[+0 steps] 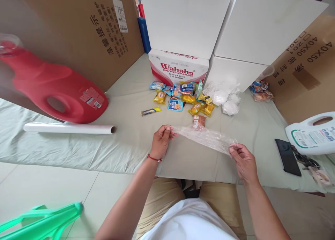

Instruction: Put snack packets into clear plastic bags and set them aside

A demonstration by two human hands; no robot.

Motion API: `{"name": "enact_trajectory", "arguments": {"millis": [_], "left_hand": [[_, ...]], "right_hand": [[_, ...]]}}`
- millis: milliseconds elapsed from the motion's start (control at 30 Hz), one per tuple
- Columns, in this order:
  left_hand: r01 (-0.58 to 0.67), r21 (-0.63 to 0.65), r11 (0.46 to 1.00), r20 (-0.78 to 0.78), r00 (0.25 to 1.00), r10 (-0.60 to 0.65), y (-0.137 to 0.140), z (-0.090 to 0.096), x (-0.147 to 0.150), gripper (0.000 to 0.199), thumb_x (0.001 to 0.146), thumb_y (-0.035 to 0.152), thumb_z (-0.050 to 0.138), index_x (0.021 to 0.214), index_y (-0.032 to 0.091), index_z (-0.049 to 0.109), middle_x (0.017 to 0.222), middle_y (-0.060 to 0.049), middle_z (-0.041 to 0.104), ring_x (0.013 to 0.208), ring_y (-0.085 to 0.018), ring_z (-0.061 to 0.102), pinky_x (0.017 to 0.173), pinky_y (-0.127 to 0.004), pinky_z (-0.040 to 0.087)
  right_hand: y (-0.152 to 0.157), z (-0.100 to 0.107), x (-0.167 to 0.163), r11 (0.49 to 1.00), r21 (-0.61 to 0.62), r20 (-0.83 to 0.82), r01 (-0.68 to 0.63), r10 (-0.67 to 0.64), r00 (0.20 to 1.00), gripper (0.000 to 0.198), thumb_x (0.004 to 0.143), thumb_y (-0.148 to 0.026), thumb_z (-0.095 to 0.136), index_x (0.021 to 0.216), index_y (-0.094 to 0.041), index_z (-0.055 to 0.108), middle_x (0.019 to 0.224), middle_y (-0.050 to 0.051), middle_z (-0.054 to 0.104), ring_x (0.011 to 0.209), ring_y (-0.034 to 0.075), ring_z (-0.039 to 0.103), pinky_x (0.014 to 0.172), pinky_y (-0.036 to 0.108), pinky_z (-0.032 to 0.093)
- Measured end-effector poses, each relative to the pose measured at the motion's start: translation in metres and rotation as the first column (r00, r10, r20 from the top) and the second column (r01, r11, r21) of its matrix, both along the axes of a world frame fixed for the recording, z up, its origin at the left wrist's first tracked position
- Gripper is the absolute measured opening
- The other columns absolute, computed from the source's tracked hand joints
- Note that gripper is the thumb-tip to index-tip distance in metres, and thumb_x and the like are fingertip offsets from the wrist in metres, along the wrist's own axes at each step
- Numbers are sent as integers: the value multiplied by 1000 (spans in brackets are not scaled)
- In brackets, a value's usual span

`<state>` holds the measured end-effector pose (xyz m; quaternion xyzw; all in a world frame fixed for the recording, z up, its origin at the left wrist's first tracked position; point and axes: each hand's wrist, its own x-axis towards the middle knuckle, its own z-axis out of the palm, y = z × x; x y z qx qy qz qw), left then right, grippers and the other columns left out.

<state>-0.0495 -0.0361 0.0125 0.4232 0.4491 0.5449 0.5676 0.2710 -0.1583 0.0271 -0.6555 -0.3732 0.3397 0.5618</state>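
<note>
A clear plastic bag (206,138) is stretched out flat between my two hands, above the cloth-covered table. My left hand (161,138) pinches its left end, and my right hand (243,159) pinches the right end. Just beyond the bag lies a reddish-brown snack packet (199,121), partly overlapped by the film. Behind that is a pile of small wrapped snacks (188,98) in yellow and blue packets. To the right of the pile sit bunched clear plastic bags (226,98). A thin yellow and dark snack stick (151,111) lies apart on the left.
On the left lie a red detergent jug (70,79) and a white roll (68,129). A Wahaha carton (180,68) and white boxes stand behind. To the right are a phone (288,156), keys, a white jug (314,133) and a bag of snacks (261,91).
</note>
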Motion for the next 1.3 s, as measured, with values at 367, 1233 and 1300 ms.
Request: {"name": "enact_trajectory", "arguments": {"millis": [367,1233,1300], "left_hand": [[45,-44,998,16,999,-44,-1,-4,-27,43,80,59,77,91,19,69,78,-1,69,76,-19,72,70,-29,54],[-25,-291,956,67,997,47,0,4,-18,20,78,37,66,81,20,57,68,2,64,62,-14,68,57,-23,49],[4,-338,941,65,998,19,1,5,-15,17,78,34,64,79,19,57,67,2,63,60,-13,66,57,-24,50]], "right_hand": [[31,7,-22,992,46,609,119,-122,783,38,85,-51,61,103,-19,72,113,14,66,101,27,61,90,46,52],[19,15,-144,742,62,960,-668,140,244,23,98,-9,53,100,-24,71,91,5,71,76,17,59,67,29,44],[2,-6,-151,732,10,967,-681,167,194,24,96,-6,55,98,-23,71,90,4,71,73,18,58,66,31,45]]}}
